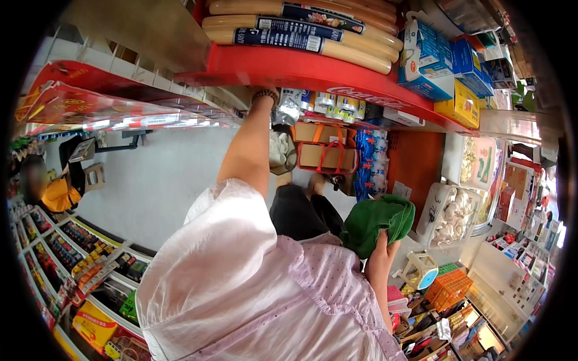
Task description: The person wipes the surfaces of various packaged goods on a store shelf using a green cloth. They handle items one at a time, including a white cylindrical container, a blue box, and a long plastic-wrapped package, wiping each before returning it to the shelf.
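Note:
My left hand (pixel 267 89) reaches under the front edge of a red Coca-Cola shelf (pixel 271 67). A beaded bracelet (pixel 265 95) circles that wrist; the fingers are hidden, so what they touch cannot be seen. Beside it, under the same edge, are a silver pouch (pixel 288 106) and several small cans or bottles (pixel 345 106). In my right hand (pixel 381 257) is a bunched green cloth (pixel 379 223), held near the front of my body. Several wooden rolling pins (pixel 356 54) with dark printed sleeves lie on the red shelf.
Blue boxes (pixel 429 61) and a yellow box (pixel 458 104) stand at the shelf's right. Below are cardboard packs with red handles (pixel 327 157) and a tub of garlic (pixel 451 216). A plastic stool (pixel 420 270) and orange crate (pixel 448 286) stand right; another person (pixel 61 194) is far left.

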### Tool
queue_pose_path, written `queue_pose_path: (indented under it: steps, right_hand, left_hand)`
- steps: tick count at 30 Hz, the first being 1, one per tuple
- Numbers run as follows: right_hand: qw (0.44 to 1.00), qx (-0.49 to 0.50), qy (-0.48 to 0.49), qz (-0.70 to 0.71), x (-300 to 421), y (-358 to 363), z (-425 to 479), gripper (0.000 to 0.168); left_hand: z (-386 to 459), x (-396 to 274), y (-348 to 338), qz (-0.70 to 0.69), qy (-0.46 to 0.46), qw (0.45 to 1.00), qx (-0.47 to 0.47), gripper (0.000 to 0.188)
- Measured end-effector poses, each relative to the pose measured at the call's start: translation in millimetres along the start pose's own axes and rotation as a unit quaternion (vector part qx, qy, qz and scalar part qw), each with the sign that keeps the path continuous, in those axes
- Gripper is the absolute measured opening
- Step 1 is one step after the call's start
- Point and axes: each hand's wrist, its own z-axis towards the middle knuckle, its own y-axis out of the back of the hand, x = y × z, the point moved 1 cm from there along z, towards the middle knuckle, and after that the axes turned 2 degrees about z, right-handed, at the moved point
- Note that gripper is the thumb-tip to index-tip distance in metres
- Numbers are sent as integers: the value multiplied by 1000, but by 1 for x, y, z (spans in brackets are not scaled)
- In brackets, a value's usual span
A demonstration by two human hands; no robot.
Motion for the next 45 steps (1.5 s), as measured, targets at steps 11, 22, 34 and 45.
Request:
queue_pose_path:
  steps: [11,22,34,45]
  right_hand:
    - [997,50,40,-50,4,-17,1,18]
    - [995,75,53,-25,10,-13,-6,15]
    - [992,100,73,-17,8,-9,-18,15]
    - [995,68,64,35,-5,-6,-29,18]
  left_hand:
    - [-126,23,18,-55,-92,990,-96,57]
    - [-112,29,-9,-46,-57,983,-165,37]
    - [-81,42,15,-95,-58,987,117,45]
    - [-151,-70,61,-336,-183,922,-62,41]
